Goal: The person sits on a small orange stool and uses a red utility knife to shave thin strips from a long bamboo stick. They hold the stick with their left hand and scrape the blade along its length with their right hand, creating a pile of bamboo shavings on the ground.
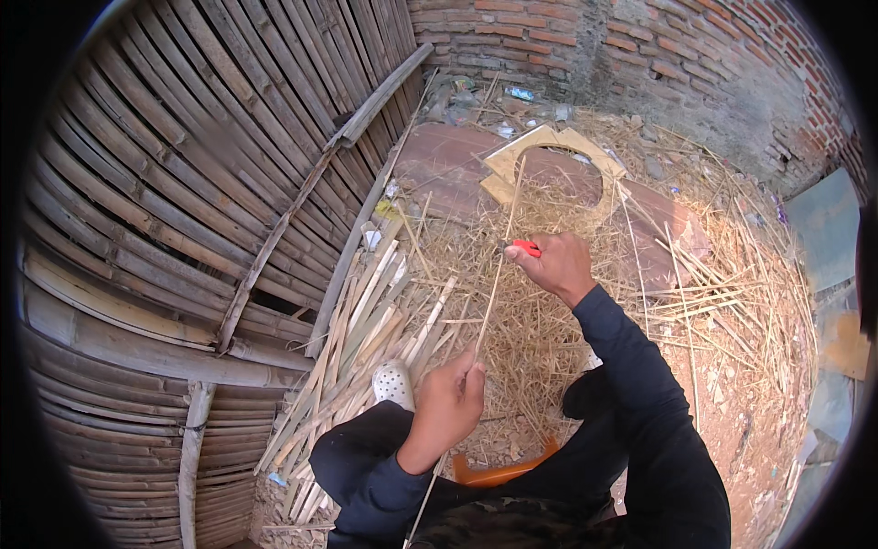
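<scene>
A long, thin bamboo strip (491, 306) slants up the middle, between the person's legs and out over the shavings (521, 343). The left hand (448, 403) is closed around its lower part. The right hand (556, 265) grips a red-handled tool (526, 247) against the strip farther up. Split slats (361, 334) lie in a pile left of the shavings. Beyond is a yellowish board (503, 166) with a rounded cut-out; near the brick wall (526, 32), a small blue item (519, 93) may be a container, contents unreadable.
</scene>
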`<state>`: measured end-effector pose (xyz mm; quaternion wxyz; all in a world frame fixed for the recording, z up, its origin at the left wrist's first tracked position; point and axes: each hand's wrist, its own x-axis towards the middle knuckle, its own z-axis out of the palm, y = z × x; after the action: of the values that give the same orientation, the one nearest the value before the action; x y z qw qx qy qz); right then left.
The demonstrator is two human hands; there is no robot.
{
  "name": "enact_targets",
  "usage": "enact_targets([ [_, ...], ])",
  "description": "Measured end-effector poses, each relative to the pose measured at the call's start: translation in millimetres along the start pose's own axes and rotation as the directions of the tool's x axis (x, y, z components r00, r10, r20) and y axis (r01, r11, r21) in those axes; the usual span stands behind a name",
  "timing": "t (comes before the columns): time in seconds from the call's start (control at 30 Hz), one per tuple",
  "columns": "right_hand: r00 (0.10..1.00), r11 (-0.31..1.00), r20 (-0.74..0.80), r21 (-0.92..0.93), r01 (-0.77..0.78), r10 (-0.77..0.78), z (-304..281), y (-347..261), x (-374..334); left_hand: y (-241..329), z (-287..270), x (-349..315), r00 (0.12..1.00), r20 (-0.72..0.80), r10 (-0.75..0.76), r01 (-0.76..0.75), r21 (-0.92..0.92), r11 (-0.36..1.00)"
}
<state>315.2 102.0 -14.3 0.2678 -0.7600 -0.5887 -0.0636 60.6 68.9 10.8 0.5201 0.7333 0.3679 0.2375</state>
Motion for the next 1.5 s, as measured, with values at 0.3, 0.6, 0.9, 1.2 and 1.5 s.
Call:
enact_targets([
  [0.3, 0.999, 1.000, 0.047, 0.024, -0.002, 0.001, -7, 3, -5, -1, -10, -14, 0.998, 0.067, 0.015, -0.019, 0.062, 0.998],
  [0.6, 0.917, 0.930, -0.200, -0.056, -0.363, 0.346, -2, 113, 31, 22, -10, -40, 0.975, 0.221, 0.022, -0.041, 0.081, 0.996],
  [0.9, 0.972, 0.939, 0.081, 0.253, -0.234, 0.220, -7, 43, -8, 3, -32, -29, 0.923, 0.165, -0.346, 0.375, -0.583, 0.721],
  [1.2, 0.945, 0.924, 0.124, 0.279, 0.261, -0.304, -8, -49, -39, 20, -23, -11, 0.929, 0.130, -0.346, 0.355, -0.573, 0.739],
  [1.5, 0.916, 0.859, -0.048, 0.332, 0.390, -0.397, -5, -59, -44, 19, -24, -8, 0.897, 0.252, -0.362, 0.428, -0.698, 0.574],
])
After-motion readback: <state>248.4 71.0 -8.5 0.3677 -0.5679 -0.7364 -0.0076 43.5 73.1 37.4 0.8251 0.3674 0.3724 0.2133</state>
